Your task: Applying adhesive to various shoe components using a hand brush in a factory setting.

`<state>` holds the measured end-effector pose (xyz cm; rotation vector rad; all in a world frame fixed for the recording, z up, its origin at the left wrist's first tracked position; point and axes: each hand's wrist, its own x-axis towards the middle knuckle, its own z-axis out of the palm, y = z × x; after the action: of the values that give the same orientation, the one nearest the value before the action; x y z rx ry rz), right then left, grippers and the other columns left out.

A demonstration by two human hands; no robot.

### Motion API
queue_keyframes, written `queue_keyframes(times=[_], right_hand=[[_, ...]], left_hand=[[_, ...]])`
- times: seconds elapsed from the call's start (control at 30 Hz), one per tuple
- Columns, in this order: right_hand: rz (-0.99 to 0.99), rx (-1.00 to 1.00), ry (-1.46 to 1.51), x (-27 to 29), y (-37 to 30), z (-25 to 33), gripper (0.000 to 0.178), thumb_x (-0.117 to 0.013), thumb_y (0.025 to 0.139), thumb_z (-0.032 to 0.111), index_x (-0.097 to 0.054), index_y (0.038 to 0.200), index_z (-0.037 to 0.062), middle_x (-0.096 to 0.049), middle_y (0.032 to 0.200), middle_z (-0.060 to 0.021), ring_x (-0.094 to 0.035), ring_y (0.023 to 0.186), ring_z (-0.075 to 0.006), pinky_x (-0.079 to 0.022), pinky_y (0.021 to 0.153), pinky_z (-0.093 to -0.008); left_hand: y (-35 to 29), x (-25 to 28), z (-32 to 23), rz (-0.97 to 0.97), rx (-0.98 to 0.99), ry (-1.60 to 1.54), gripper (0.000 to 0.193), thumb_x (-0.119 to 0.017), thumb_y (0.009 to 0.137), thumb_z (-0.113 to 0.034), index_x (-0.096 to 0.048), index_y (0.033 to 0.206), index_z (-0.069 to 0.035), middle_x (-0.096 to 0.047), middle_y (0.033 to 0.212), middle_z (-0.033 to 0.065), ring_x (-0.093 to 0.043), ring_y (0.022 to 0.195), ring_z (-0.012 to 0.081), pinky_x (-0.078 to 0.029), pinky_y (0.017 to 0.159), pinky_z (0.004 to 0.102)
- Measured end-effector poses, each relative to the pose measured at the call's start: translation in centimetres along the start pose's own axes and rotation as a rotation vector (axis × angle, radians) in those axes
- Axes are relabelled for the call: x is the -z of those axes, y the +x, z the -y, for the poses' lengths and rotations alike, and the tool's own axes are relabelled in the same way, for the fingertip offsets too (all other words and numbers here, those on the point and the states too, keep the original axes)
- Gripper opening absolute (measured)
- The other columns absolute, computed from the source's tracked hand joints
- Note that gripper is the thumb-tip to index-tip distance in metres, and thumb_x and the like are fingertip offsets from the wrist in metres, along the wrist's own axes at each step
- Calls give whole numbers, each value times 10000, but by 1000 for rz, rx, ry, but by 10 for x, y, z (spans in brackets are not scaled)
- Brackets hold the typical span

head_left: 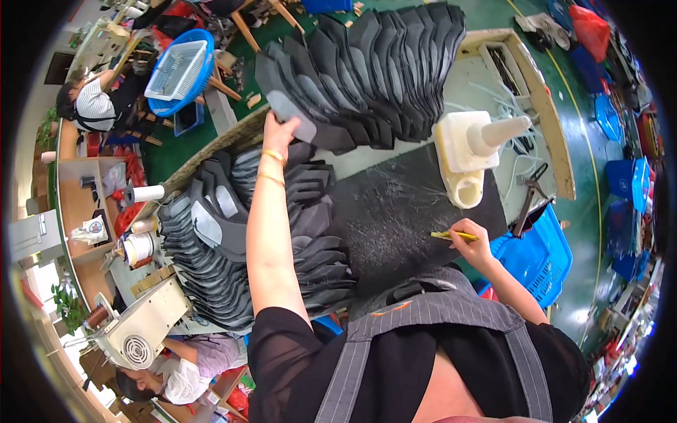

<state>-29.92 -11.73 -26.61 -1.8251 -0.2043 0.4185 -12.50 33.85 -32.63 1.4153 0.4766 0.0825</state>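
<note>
At the far left end of a fanned row of dark grey, curved flat pieces (381, 70), my left hand (280, 134) is closed on the edge of the end piece (305, 128), which bears a lighter grey patch. My left arm reaches across more stacked dark grey pieces (211, 261). Pinched in my right hand (471, 241) is a slim yellow tool (441, 235), its tip pointing left over a black mat (388, 211) with whitish smears. Whether the tip touches the mat, I cannot tell. A white plastic container with a cone-shaped top (465, 144) stands at the mat's far right.
A blue basket (539, 254) sits low at the right, beside a dark metal-handled tool (534, 187). Thin white tubing (518, 106) lies by the table's raised right edge (557, 141). Left, a sewing machine (144, 321) stands near a seated person (204, 359); another person (95, 102) is farther off.
</note>
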Motion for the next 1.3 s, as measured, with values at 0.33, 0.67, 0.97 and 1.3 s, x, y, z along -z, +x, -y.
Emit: queue_keyframes(times=[0.33, 0.67, 0.97, 1.3], right_hand=[[134, -94, 6, -50, 30, 0, 70, -596, 797, -3, -580, 865, -7, -564, 755, -56, -585, 629, -116, -477, 564, -238], [735, 35, -124, -264, 174, 107, 429, -649, 691, 268, -549, 1013, 3, -608, 772, -103, -591, 723, -202, -466, 672, -336], [1091, -461, 118, -414, 233, 174, 462, -742, 680, 486, -552, 717, 66, -461, 626, -9, -399, 463, -88, -238, 400, -225], [696, 492, -111, -267, 184, 235, 656, -776, 662, 404, -555, 1092, -39, -474, 1067, -137, -501, 987, -233, -424, 840, -310]], left_hand=[[-9, -32, -19, -589, -222, 597, 696, -765, 609, -184, -455, 1172, 84, -530, 1131, 246, -517, 1076, 343, -436, 890, 370], [-240, 194, 1, -1108, 183, 603, 702, -809, 658, -302, -499, 1128, 119, -569, 1109, 195, -541, 1036, 280, -414, 910, 364], [-237, 263, -50, -428, 122, -612, 399, -637, 835, -205, -538, 1141, 32, -622, 1044, 98, -615, 909, 194, -493, 825, 307], [-266, 128, -128, -397, -130, -609, 466, -571, 798, -27, -436, 1243, -5, -551, 1139, 124, -579, 1003, 250, -494, 867, 360]])
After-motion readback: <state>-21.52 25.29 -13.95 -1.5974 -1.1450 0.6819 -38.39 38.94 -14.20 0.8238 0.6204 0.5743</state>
